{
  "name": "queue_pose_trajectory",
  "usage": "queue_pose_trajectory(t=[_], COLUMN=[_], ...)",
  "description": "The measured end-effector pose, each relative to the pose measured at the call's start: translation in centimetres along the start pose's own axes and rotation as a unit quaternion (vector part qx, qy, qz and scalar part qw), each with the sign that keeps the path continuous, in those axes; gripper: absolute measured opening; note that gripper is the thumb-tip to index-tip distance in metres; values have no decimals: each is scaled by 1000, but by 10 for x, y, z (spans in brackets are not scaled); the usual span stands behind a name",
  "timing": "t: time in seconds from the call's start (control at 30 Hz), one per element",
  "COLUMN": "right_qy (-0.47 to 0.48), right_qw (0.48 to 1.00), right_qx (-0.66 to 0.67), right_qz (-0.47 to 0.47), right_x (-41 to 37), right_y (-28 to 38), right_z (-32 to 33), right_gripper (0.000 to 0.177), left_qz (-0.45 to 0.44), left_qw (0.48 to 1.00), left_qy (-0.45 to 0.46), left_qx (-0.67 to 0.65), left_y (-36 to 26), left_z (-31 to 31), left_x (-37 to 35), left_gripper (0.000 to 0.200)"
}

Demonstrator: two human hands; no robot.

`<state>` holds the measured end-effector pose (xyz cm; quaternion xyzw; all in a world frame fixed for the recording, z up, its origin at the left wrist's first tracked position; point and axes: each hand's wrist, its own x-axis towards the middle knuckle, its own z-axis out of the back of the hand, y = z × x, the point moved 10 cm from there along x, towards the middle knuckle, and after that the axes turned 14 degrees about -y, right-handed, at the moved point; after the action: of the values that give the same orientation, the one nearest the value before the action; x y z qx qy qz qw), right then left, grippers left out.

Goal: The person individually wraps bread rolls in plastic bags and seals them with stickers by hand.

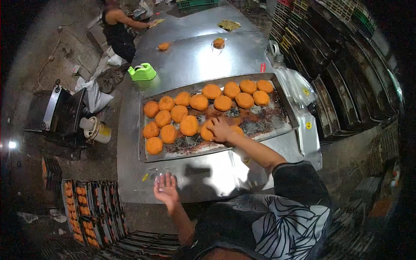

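Note:
A wide metal tray (268,119) lies on the steel table and bears several round orange-brown buns. My right hand (221,130) reaches over the tray's near side, its fingers curled over a bun (206,131). Another bun (236,130) sits partly hidden behind that hand. My left hand (166,187) is palm up in front of the tray, fingers apart, with a clear plastic bag (158,180) at its fingers. Whether the hand grips the bag is hard to make out. A yellow label (145,177) shows beside the bag.
A green tape dispenser (143,72) stands beyond the tray's left corner. Plastic bags (307,130) lie at the table's right edge. Two buns lie farther back. A person (119,32) works at the far left. Racks of trays (93,208) stand lower left.

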<state>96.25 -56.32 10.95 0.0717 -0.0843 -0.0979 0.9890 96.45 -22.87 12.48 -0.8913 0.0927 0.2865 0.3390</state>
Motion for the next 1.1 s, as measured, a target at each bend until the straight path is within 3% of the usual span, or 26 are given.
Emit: queue_pose_trajectory(t=[0.07, 0.1, 0.17, 0.23, 0.27, 0.3, 0.33, 0.4, 0.47, 0.5, 0.53, 0.6, 0.7, 0.73, 0.77, 0.8, 0.83, 0.87, 0.9, 0.93, 0.97, 1.0, 1.07, 1.1], right_qy=[-67, -61, -148, -336, -353, -363, -338, -377, -417, -456, -461, -341, -404, -440, -418, -330, -333, -235, -366, -377, -352, -399, -444, -415], right_qw=[994, 989, 938, 905, 899, 883, 915, 898, 881, 860, 859, 874, 857, 844, 839, 858, 862, 850, 823, 847, 848, 837, 825, 836], right_qx=[87, 113, 238, 242, 258, 292, 201, 227, 224, 226, 222, 276, 280, 281, 278, 288, 326, 384, 367, 314, 299, 299, 293, 322], right_qz=[5, -75, -203, -97, -35, 55, 86, -14, -22, -23, -22, -210, -156, -126, -209, -268, -197, -274, -232, -207, -262, -228, -188, -159], right_x=[2, 8, -3, -48, -69, -83, -91, -97, -121, -130, -130, -125, -141, -146, -157, -151, -140, -129, -118, -97, -77, -55, -57, -77], right_y=[-7, -19, -20, 50, 84, 114, 136, 122, 115, 110, 108, 75, 72, 72, 58, 42, 20, -3, -30, -45, -52, -49, -45, -29], right_z=[2, -1, 31, 138, 166, 171, 175, 199, 194, 201, 203, 180, 191, 199, 191, 174, 139, 138, 156, 170, 191, 212, 227, 214], right_gripper=[57, 55, 54, 56, 57, 62, 69, 75, 80, 86, 86, 91, 86, 84, 75, 62, 38, 16, 13, 16, 18, 20, 23, 25], left_qz=[-33, -32, -53, -93, -89, -82, -73, -57, -44, 32, 106, 140, 192, 227, 261, 295, 237, 210, 141, -58, -136, -216, -410, -411], left_qw=[999, 998, 995, 985, 986, 995, 988, 983, 975, 968, 955, 950, 941, 927, 909, 886, 901, 879, 851, 735, 643, 538, 433, 435], left_qy=[-34, -27, -41, -95, -90, 24, 138, 174, 214, 244, 273, 279, 278, 296, 311, 325, 259, 266, 370, 487, 515, 536, 591, 591], left_qx=[6, -39, -69, -108, -110, -52, 10, 33, 52, 53, 54, 32, -9, 44, 96, 149, 253, 335, 345, 469, 550, 613, 543, 541], left_y=[-9, -11, -21, -25, -10, 10, 31, 53, 72, 93, 113, 133, 146, 158, 170, 182, 192, 211, 222, 245, 245, 242, 269, 273], left_z=[3, 3, -2, -14, -26, -58, -88, -113, -125, -127, -132, -142, -143, -136, -127, -117, -102, -78, -72, -51, -57, -65, -34, -32], left_x=[0, 3, 10, 4, -2, -14, -32, -55, -74, -84, -93, -113, -123, -117, -115, -113, -113, -100, -110, -103, -140, -179, -191, -181], left_gripper=[42, 43, 44, 48, 48, 49, 50, 49, 49, 49, 50, 48, 47, 42, 37, 33, 26, 23, 24, 28, 25, 23, 19, 19])
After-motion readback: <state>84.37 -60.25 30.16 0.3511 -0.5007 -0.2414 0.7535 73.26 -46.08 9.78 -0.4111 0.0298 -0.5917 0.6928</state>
